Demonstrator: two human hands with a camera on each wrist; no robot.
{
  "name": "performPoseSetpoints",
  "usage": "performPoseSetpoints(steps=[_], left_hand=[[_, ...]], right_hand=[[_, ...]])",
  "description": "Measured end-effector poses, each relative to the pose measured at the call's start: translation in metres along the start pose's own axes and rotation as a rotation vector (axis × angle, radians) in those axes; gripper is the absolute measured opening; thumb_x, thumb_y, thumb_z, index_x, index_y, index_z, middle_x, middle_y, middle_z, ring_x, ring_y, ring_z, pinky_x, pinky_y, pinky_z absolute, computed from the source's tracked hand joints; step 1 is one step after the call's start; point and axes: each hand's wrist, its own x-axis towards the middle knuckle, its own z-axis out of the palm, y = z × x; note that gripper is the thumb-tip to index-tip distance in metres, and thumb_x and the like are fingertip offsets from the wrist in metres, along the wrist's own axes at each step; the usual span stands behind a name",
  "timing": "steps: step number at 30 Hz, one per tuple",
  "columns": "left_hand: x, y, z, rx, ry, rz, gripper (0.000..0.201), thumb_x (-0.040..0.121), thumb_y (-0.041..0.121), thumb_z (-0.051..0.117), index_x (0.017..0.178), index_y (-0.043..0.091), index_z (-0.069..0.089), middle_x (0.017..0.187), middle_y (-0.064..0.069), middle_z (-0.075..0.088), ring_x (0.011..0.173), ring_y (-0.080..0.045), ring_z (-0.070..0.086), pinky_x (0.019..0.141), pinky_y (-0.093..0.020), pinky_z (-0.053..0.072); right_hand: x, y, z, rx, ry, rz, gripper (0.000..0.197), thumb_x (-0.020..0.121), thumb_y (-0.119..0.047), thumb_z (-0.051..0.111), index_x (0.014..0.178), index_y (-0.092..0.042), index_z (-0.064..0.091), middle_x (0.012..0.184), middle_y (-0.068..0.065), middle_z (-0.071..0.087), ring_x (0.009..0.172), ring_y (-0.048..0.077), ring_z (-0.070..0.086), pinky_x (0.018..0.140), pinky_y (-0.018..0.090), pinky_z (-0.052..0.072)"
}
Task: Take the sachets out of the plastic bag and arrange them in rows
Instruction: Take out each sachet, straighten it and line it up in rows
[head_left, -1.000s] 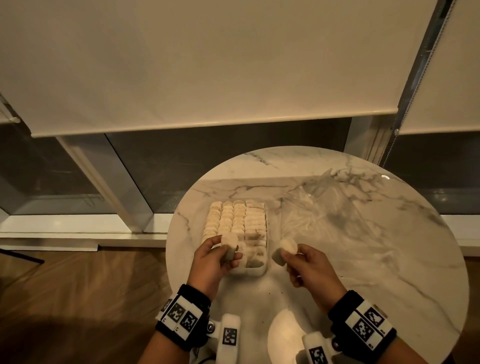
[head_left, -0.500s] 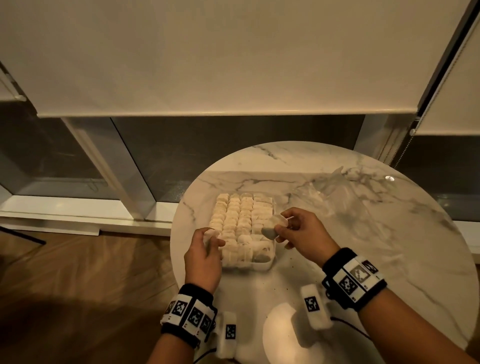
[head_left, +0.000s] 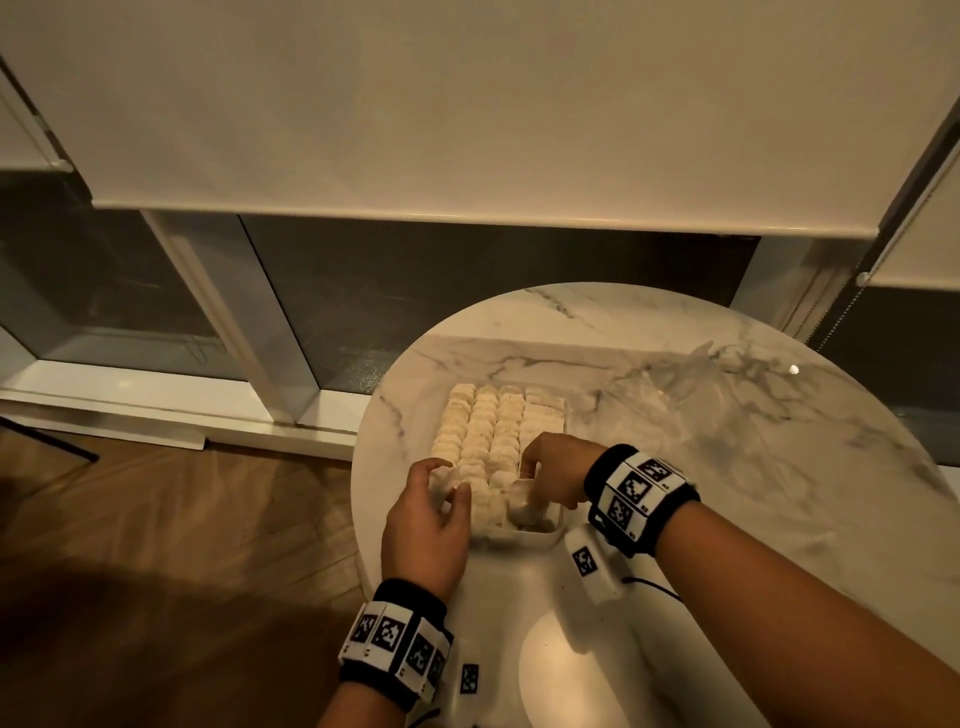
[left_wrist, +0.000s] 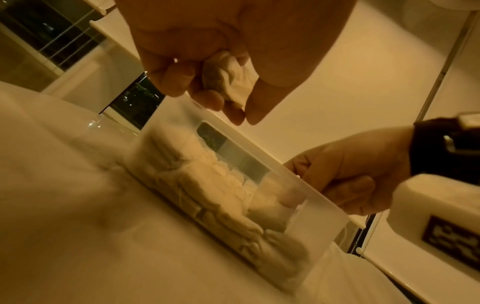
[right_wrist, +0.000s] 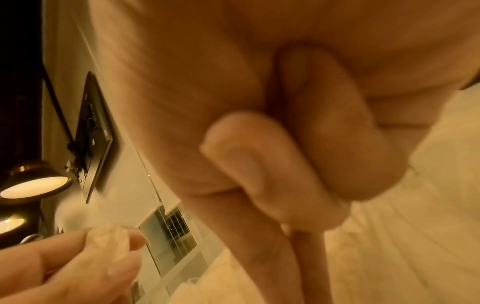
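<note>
A clear plastic container (head_left: 540, 538) on the round marble table (head_left: 779, 519) holds several rows of pale sachets (head_left: 483, 431). My left hand (head_left: 447, 480) is over its near left corner and pinches a crumpled sachet (left_wrist: 228, 80) in curled fingers. My right hand (head_left: 530, 483) reaches into the near right end. Its fingertips sit on a sachet (head_left: 519, 506) standing inside, seen through the wall in the left wrist view (left_wrist: 288, 197). The clear, crumpled plastic bag (head_left: 691, 395) lies to the right of the container; I see no sachets in it.
The table's left edge runs just beside my left hand, with wooden floor (head_left: 182, 519) below. A window frame and lowered blinds (head_left: 415, 130) stand behind the table. A lamp (right_wrist: 33, 185) shows in the right wrist view.
Both hands moved forward from the near side to the container. The right hand lowered its sachet into the near right end. The left hand carried its sachet to the near left corner.
</note>
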Motion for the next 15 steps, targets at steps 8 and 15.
performPoseSetpoints(steps=[8,15], left_hand=[[-0.001,-0.004,0.009,0.229,-0.088,0.336,0.030,0.096,0.049,0.044,0.094,0.026,0.062,0.078,0.006,0.068,0.071,-0.015,0.063,0.072,-0.041,0.053],[-0.004,0.008,0.023,0.318,-0.286,0.408,0.027,0.098,0.046,0.042,0.077,0.030,0.046,0.073,0.009,0.050,0.070,-0.015,0.047,0.066,-0.032,0.033]], right_hand=[[0.004,-0.013,-0.002,-0.177,-0.140,0.017,0.027,0.080,-0.011,0.076,0.106,-0.004,0.074,0.059,0.000,0.057,0.052,0.014,0.049,0.050,0.022,0.039],[0.002,-0.010,-0.009,-0.187,-0.021,-0.030,0.024,0.084,-0.014,0.073,0.107,-0.014,0.074,0.085,0.003,0.074,0.053,0.011,0.061,0.051,0.020,0.049]])
